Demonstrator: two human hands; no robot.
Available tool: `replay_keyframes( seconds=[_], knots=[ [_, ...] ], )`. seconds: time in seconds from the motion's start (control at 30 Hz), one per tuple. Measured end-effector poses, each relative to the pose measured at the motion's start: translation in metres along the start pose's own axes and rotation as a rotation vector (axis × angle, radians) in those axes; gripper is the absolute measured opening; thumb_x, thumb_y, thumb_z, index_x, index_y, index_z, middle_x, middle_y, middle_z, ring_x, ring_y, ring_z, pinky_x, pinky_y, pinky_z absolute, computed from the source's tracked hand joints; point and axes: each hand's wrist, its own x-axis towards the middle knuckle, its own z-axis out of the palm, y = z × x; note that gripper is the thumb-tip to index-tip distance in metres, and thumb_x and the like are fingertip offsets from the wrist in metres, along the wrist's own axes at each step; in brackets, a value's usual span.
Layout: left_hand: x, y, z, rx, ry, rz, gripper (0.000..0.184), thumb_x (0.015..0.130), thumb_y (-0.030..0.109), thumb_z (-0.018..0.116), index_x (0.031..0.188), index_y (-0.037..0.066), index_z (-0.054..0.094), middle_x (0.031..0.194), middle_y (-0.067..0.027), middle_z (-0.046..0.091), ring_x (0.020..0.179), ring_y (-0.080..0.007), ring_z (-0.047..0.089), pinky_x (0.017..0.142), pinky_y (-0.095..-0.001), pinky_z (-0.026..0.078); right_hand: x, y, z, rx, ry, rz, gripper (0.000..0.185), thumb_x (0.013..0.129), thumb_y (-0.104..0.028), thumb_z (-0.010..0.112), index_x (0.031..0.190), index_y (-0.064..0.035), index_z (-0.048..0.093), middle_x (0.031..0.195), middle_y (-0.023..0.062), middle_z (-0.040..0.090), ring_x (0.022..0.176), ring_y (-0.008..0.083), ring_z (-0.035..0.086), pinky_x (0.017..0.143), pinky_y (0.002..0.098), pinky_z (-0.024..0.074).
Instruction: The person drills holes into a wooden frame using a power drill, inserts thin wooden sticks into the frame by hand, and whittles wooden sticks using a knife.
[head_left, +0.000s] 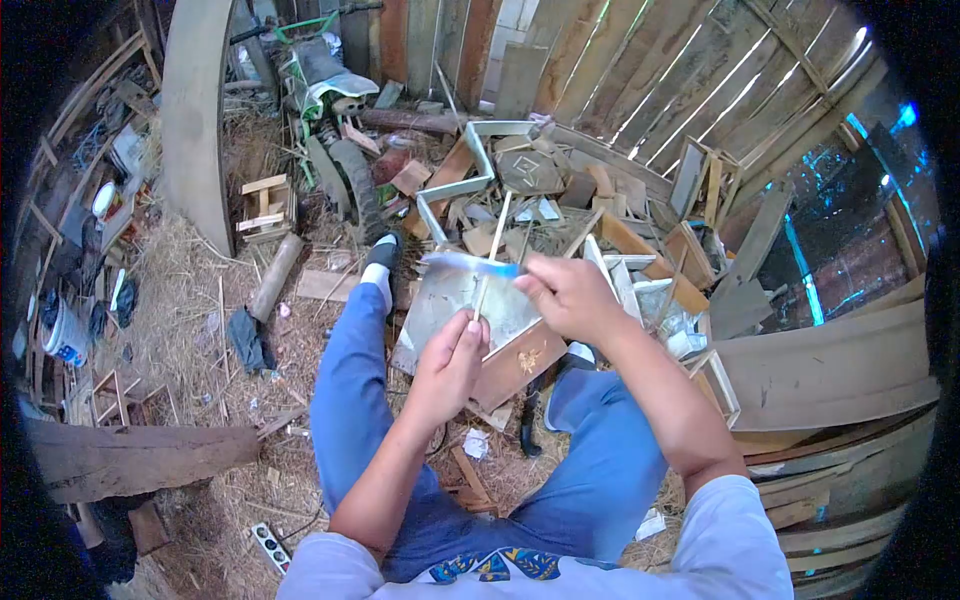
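Observation:
My left hand (453, 358) is closed around the lower end of a thin, pale wooden stick (500, 222), which points up and away from me. In my right hand (572, 296) is a knife (498, 268) with a blue handle, the fingers wrapped round it. Its blade, slightly blurred, points left and crosses the stick just above my left hand; whether the edge touches the wood I cannot tell. Below both hands sits a pale grey board (432, 318), with a brown wooden piece (518, 366) bearing a leaf-like mark at its near side.
Scrap wood and a white angled frame (481, 150) lie heaped ahead. A log (275, 277) and dark cloth (247, 338) rest on straw to the left, near a white bucket (67, 335). A power strip (270, 547) lies at lower left. Plank walls (690, 75) stand behind.

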Motion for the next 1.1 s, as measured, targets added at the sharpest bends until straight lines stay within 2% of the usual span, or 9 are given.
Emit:
replay_keyframes(
  seconds=[0.07,0.23,0.4,0.73,0.8,0.9,0.97,1.03,1.1],
  knots=[
    [0.003,0.002,-0.003,-0.071,-0.001,0.012,0.027,0.114,0.024,0.042,0.097,0.008,0.054,0.073,0.0074,0.039,0.064,-0.003,0.035,0.057,-0.0233,0.031,-0.001,-0.005,0.009,-0.094,-0.056,-0.186,0.033,0.101,-0.035,0.062,0.087,-0.0046,0.059,0.069,0.0169,0.059,0.067,0.0408,0.063,0.057,0.0482,0.046],
    [0.001,0.005,-0.01,0.039,0.012,0.036,0.024,0.112,0.022,0.045,0.098,0.006,0.055,0.072,0.005,0.041,0.065,-0.0042,0.038,0.058,-0.0252,0.032,-0.002,-0.011,0.015,-0.11,-0.092,-0.18,0.035,0.101,-0.036,0.061,0.085,-0.0059,0.058,0.07,0.0166,0.06,0.067,0.0401,0.064,0.057,0.0494,0.0472],
    [-0.002,0.003,-0.014,0.306,0.093,0.147,0.022,0.11,0.016,0.046,0.096,0.002,0.056,0.074,-0.0068,0.053,0.067,-0.0152,0.051,0.063,-0.0347,0.042,-0.002,-0.016,0.02,-0.18,-0.092,-0.182,0.034,0.1,-0.035,0.062,0.083,-0.0061,0.058,0.07,0.0151,0.06,0.066,0.0384,0.065,0.057,0.0489,0.0484],
    [-0.002,0.008,-0.022,0.45,0.054,0.109,0.022,0.109,0.017,0.048,0.095,0.003,0.056,0.07,-0.015,0.05,0.064,-0.0183,0.052,0.064,-0.0362,0.044,0.001,-0.001,0.017,-0.307,-0.059,-0.139,0.031,0.099,-0.034,0.064,0.09,-0.0044,0.064,0.073,0.0155,0.064,0.069,0.0359,0.068,0.06,0.0448,0.051],
    [-0.007,0.005,-0.022,0.441,0.021,0.084,0.022,0.109,0.017,0.046,0.094,0.003,0.056,0.069,-0.012,0.05,0.065,-0.0169,0.051,0.064,-0.0346,0.044,0.013,0.039,0.01,-0.135,0.33,0.112,0.03,0.104,-0.033,0.058,0.099,-0.0048,0.067,0.073,0.0176,0.067,0.069,0.0402,0.066,0.062,0.049,0.0515],
    [-0.015,0.005,-0.011,0.36,-0.006,0.117,0.022,0.11,0.019,0.046,0.096,0.005,0.056,0.071,-0.0045,0.047,0.067,-0.012,0.048,0.063,-0.0306,0.041,0.011,0.07,-0.03,-0.117,0.404,0.373,0.033,0.107,-0.032,0.054,0.102,-0.0021,0.068,0.075,0.0227,0.065,0.071,0.0429,0.064,0.065,0.0491,0.0483],
    [-0.009,0.001,-0.011,0.298,-0.018,0.116,0.023,0.112,0.022,0.044,0.098,0.009,0.056,0.074,0.0067,0.042,0.069,-0.0048,0.041,0.06,-0.0246,0.036,-0.006,0.081,-0.009,-0.036,0.406,0.319,0.036,0.108,-0.035,0.054,0.104,-0.0018,0.067,0.076,0.0248,0.063,0.07,0.0424,0.063,0.063,0.0477,0.0453],
    [0.0,-0.007,-0.021,0.285,0.022,0.112,0.023,0.112,0.022,0.044,0.099,0.008,0.056,0.073,0.0074,0.041,0.067,-0.0036,0.04,0.059,-0.024,0.034,-0.003,0.046,-0.002,0.055,0.297,0.38,0.037,0.107,-0.035,0.055,0.097,-0.0004,0.062,0.073,0.0238,0.061,0.068,0.0431,0.061,0.062,0.0472,0.045],
    [0.007,-0.013,-0.03,0.256,0.049,0.106,0.023,0.112,0.022,0.044,0.101,0.008,0.057,0.072,0.0082,0.04,0.064,-0.0028,0.038,0.057,-0.0237,0.032,0.003,0.013,0.004,-0.013,0.124,0.256,0.036,0.105,-0.034,0.058,0.089,-0.0014,0.057,0.07,0.0216,0.059,0.068,0.0428,0.062,0.061,0.0484,0.0459]
  ],
)
